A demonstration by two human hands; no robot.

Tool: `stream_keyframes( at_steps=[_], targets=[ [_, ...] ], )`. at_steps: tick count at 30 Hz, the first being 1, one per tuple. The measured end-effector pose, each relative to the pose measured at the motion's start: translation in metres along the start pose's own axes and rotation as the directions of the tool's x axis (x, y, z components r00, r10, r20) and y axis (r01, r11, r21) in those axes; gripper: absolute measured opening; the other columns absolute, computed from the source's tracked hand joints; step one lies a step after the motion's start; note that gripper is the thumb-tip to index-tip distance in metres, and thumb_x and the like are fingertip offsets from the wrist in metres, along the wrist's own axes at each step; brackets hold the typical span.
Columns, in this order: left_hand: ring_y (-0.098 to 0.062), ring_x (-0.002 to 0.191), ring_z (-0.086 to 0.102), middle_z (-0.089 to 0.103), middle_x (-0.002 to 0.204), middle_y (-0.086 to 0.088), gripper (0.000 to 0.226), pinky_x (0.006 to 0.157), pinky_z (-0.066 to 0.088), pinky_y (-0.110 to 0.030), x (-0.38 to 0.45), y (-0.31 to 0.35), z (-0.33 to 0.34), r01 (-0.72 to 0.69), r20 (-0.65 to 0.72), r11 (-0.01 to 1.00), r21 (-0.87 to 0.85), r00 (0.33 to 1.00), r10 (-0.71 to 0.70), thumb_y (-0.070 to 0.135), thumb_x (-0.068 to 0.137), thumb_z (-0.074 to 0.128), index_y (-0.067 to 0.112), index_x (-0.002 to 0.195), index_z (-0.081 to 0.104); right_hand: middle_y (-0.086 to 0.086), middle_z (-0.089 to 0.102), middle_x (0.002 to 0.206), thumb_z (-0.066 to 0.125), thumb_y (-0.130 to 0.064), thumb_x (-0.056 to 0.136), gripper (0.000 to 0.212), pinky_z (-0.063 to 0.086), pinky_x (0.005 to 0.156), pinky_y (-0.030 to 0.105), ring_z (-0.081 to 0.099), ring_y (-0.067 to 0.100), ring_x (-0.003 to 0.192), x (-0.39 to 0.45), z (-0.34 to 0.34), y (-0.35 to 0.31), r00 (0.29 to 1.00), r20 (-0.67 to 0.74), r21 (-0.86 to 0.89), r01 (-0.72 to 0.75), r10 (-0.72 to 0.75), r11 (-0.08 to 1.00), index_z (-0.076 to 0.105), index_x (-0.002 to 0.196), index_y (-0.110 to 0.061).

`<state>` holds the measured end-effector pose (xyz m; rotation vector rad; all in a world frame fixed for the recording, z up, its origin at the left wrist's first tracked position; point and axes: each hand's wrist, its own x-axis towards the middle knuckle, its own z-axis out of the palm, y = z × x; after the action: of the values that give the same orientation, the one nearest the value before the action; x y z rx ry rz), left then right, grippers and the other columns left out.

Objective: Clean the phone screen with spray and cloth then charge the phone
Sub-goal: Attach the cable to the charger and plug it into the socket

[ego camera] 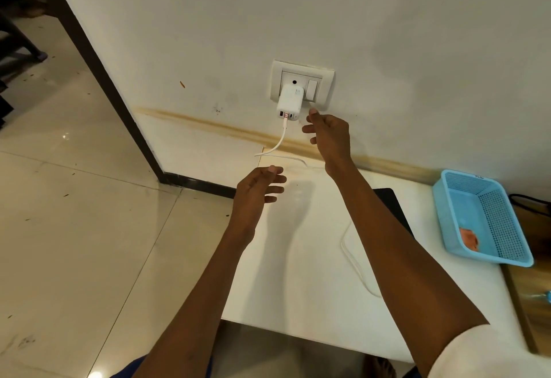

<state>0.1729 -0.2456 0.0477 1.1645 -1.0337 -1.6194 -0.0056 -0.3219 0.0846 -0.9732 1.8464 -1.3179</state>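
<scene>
A white charger block [289, 102] is plugged into the wall socket plate [301, 67], with a switch [312, 89] beside it. A white cable [278, 142] runs from the block down over the white table [298, 273] and loops there. My right hand [328, 136] is raised just below the switch, fingers loosely bent, holding nothing. My left hand [258, 191] hovers over the table's far left corner, fingers relaxed and empty. The dark phone [393, 207] lies flat on the table, mostly hidden behind my right forearm.
A blue plastic basket [483, 216] with an orange cloth [469, 239] inside stands at the table's right. A wooden surface [533, 303] lies to its right. Tiled floor [74, 213] and a dark door frame [98, 64] are to the left.
</scene>
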Motion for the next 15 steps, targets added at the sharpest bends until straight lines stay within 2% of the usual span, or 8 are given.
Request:
stream_keyframes(
  at_steps=[2, 4, 7, 11, 15],
  targets=[
    [-0.023, 0.088, 0.07, 0.075, 0.1, -0.005, 0.024, 0.081, 0.05, -0.036, 0.0, 0.0, -0.001, 0.006, -0.002, 1.0, 0.0, 1.0, -0.006, 0.031, 0.098, 0.055, 0.017, 0.106, 0.072, -0.012, 0.075, 0.075, 0.057, -0.056, 0.091, 0.032, 0.055, 0.085, 0.043, 0.066, 0.016, 0.077, 0.008, 0.0, -0.002, 1.0, -0.017, -0.084, 0.007, -0.009, 0.996, 0.072, 0.084, -0.029],
    [-0.022, 0.087, 0.07, 0.075, 0.1, -0.005, 0.024, 0.08, 0.05, -0.035, 0.001, -0.001, 0.0, 0.004, 0.0, 1.0, 0.004, 1.0, -0.004, 0.031, 0.098, 0.055, 0.016, 0.106, 0.072, -0.016, 0.073, 0.072, 0.055, -0.059, 0.09, 0.037, 0.055, 0.087, 0.046, 0.067, 0.017, 0.079, 0.013, 0.0, -0.003, 0.999, -0.041, -0.157, 0.02, -0.026, 0.987, 0.072, 0.081, -0.028],
    [-0.022, 0.086, 0.07, 0.075, 0.099, -0.005, 0.024, 0.08, 0.05, -0.035, 0.001, -0.002, 0.001, 0.003, 0.003, 1.0, 0.008, 1.0, -0.003, 0.032, 0.098, 0.055, 0.016, 0.106, 0.072, -0.017, 0.072, 0.07, 0.053, -0.062, 0.089, 0.04, 0.054, 0.081, 0.04, 0.068, 0.013, 0.078, 0.021, 0.003, -0.005, 0.996, -0.07, -0.226, 0.034, -0.051, 0.973, 0.074, 0.082, -0.029],
    [-0.022, 0.086, 0.07, 0.075, 0.099, -0.004, 0.023, 0.08, 0.05, -0.036, 0.003, -0.003, 0.002, 0.008, 0.004, 1.0, 0.01, 1.0, -0.008, 0.032, 0.097, 0.056, 0.017, 0.104, 0.073, -0.021, 0.068, 0.061, 0.05, -0.066, 0.089, 0.043, 0.04, 0.063, 0.026, 0.062, 0.0, 0.071, 0.023, 0.008, -0.011, 0.991, -0.12, -0.276, 0.028, -0.063, 0.961, 0.071, 0.072, -0.032],
    [-0.023, 0.086, 0.07, 0.075, 0.099, -0.003, 0.025, 0.081, 0.051, -0.037, 0.004, -0.005, 0.006, 0.013, 0.011, 1.0, 0.022, 1.0, -0.013, 0.035, 0.097, 0.056, 0.019, 0.103, 0.073, -0.017, 0.067, 0.058, 0.049, -0.064, 0.091, 0.044, 0.035, 0.059, 0.025, 0.061, 0.003, 0.07, 0.022, 0.011, -0.011, 0.987, -0.146, -0.295, 0.02, -0.066, 0.955, 0.067, 0.066, -0.032]
  ],
)
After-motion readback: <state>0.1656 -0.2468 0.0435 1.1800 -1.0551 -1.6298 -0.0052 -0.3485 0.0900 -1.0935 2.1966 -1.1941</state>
